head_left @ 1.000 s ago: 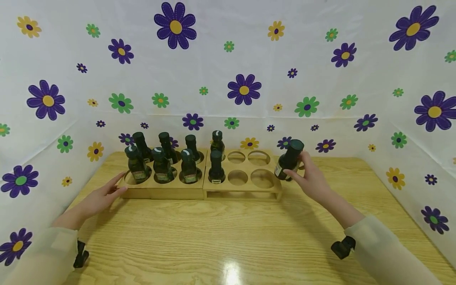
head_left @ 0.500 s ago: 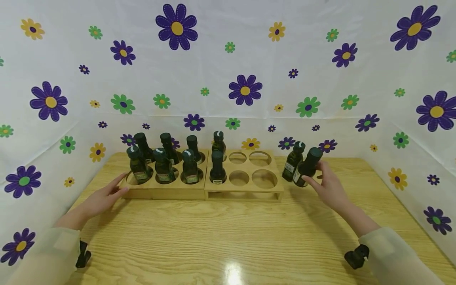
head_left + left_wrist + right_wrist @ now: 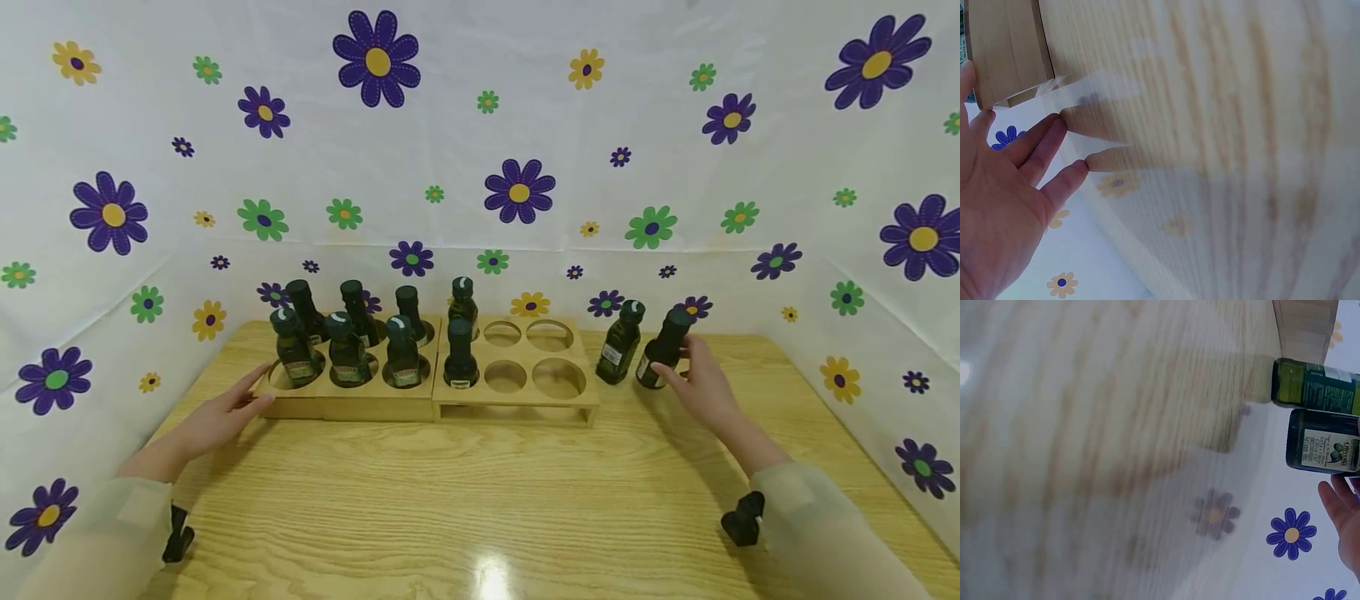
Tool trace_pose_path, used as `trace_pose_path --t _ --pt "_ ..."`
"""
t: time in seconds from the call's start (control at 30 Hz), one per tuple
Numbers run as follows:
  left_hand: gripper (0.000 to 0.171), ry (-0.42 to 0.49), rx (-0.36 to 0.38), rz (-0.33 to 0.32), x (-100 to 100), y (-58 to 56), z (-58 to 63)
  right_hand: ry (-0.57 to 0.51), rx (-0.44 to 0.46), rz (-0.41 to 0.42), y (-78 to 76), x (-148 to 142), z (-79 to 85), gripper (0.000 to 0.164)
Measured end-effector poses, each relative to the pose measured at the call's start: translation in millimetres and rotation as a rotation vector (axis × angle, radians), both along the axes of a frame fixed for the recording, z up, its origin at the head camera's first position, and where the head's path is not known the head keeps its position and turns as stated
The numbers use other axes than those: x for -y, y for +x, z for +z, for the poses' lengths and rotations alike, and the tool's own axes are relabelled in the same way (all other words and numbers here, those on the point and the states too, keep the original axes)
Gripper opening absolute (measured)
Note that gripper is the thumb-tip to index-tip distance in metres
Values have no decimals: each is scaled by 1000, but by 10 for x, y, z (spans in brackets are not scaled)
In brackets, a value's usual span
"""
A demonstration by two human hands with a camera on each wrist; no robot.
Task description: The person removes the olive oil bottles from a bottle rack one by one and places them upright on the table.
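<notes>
My right hand [image 3: 703,379] holds a dark green olive oil bottle [image 3: 667,343] at the right of the table, thumb in front and fingers behind. In the right wrist view, its base is down at the wood and its label [image 3: 1324,450] faces the camera. A second olive oil bottle [image 3: 618,348] stands upright close to its left. My left hand [image 3: 217,422] rests at the left end of a wooden bottle rack [image 3: 375,408], fingers extended, thumb at the front corner. Several dark bottles [image 3: 348,354] stand in this rack's holes.
A second wooden rack [image 3: 517,400] adjoins on the right, with two bottles [image 3: 460,358] in its left holes and bare round holes beside them. White flowered cloth [image 3: 517,108] walls the table [image 3: 420,492] at the back and sides.
My right hand has carried its bottle rightward from beside the rack and lowered it, bringing the second bottle into view. The left hand stays at the rack's end.
</notes>
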State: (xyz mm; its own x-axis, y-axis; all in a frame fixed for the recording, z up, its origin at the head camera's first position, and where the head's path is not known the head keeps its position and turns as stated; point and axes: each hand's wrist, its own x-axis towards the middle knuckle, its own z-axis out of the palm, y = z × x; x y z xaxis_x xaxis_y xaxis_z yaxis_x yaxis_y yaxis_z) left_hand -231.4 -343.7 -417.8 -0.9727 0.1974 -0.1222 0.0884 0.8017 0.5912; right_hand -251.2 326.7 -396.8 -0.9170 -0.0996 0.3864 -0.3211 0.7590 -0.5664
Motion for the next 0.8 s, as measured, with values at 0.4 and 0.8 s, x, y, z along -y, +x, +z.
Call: trace_pose_path --t 0.4,0.8 --pt "74 -5 -6 -6 -10 20 6 -10 120 -31 -159 -5 1 53" --pt "74 -7 -7 1 -11 15 15 -19 158 -35 -233 -10 -88 56"
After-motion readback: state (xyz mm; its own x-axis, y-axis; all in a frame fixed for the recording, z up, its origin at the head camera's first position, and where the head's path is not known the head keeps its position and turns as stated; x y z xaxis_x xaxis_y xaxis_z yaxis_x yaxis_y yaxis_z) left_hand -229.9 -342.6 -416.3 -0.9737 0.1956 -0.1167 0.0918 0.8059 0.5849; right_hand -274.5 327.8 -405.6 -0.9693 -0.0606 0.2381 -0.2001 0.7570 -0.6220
